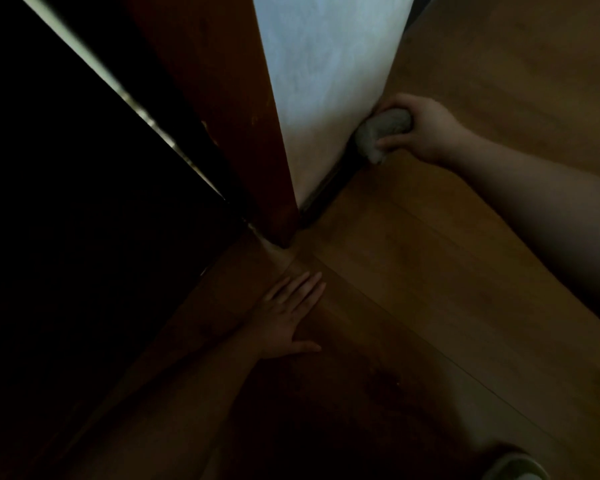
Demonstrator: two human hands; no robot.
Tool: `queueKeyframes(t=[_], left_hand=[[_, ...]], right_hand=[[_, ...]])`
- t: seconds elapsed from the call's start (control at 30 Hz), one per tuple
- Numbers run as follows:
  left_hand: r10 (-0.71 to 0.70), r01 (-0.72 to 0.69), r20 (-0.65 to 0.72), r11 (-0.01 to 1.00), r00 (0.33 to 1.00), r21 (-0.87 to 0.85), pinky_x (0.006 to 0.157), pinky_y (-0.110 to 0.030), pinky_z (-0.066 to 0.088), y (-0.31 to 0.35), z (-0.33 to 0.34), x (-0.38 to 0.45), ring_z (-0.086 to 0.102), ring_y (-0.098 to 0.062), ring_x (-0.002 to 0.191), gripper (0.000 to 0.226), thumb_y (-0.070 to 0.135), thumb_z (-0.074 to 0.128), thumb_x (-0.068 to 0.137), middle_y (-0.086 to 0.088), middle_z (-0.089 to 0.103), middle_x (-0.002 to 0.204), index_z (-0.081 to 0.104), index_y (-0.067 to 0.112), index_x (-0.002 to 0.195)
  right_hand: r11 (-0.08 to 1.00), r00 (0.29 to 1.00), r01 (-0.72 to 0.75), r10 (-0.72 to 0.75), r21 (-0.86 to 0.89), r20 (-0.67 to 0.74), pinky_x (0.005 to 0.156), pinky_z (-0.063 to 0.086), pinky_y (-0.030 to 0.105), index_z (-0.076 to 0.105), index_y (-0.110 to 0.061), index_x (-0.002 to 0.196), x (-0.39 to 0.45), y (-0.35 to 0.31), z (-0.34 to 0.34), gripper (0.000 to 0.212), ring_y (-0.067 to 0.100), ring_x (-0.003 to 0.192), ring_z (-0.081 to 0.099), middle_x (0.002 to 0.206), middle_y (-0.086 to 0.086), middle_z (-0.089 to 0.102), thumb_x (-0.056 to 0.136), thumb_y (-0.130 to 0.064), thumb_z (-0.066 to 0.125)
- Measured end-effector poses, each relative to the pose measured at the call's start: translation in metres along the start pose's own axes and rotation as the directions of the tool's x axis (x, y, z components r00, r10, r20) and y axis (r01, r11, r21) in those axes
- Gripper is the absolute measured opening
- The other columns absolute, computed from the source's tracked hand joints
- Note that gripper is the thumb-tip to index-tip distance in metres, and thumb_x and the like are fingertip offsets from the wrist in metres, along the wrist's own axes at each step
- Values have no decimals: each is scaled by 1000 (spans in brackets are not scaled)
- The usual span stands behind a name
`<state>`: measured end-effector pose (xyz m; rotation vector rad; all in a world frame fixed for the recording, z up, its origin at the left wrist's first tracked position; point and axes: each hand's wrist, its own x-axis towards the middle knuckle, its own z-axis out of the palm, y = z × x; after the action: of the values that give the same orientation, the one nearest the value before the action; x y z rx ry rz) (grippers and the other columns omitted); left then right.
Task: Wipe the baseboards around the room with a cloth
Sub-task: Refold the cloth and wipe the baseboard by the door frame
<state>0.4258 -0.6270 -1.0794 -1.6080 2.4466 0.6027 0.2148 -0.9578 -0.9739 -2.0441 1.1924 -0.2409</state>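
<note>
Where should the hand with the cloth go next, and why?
Probably slide along the dark baseboard toward the wooden door frame. The right hand holds the cloth against it there, and that stretch lies ahead. The left hand rests flat on the floor.

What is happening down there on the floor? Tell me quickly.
A person is low on the wooden floor, wiping the dark baseboard at the foot of the white wall. The right hand grips a bunched pale cloth and presses it against the baseboard. The left hand lies flat on the floor with fingers spread, apparently for support, near the reddish-brown wooden door frame.
</note>
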Motion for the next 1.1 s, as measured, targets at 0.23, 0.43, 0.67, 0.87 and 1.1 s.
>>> queueKeyframes(t=[0.23,0.43,0.67,0.87,1.1], left_hand=[[-13,14,60,1000,998,-16,122,-39,4,2,-5,-1,-3,-17,153,103,84,32,85,-1,-4,167,1,18,160],[-33,36,112,999,993,-28,118,-41,13,7,-14,-1,14,-21,152,103,84,35,85,-3,10,167,15,16,159],[37,-41,63,998,997,53,114,-42,36,11,-31,7,38,-21,143,110,89,50,71,-6,33,159,36,17,153],[116,-105,161,992,980,-73,110,-29,-26,14,-61,84,-38,-4,139,120,82,53,77,15,-41,154,-27,33,152],[-148,169,161,978,976,-121,116,-38,-15,20,-109,222,-34,-13,142,147,88,65,58,6,-42,155,-32,26,150]], right_hand=[[940,864,-325,338,102,-373,60,38,13,52,-15,123,16,35,-42,49,16,101,46,129,10,53,83,-25,77],[907,827,-391,420,154,-373,82,41,29,53,-12,121,-24,63,-12,50,26,112,56,122,11,59,82,-32,78],[855,722,-429,519,293,-458,97,48,39,54,-17,126,-79,98,27,53,26,114,56,126,7,58,84,-42,74],[903,778,-387,428,187,-460,103,42,47,56,-13,133,-96,121,40,60,29,122,49,132,9,56,83,-41,75],[938,739,-327,329,114,-588,99,40,40,57,-15,129,-64,152,5,54,26,118,48,126,6,58,87,-46,69]])
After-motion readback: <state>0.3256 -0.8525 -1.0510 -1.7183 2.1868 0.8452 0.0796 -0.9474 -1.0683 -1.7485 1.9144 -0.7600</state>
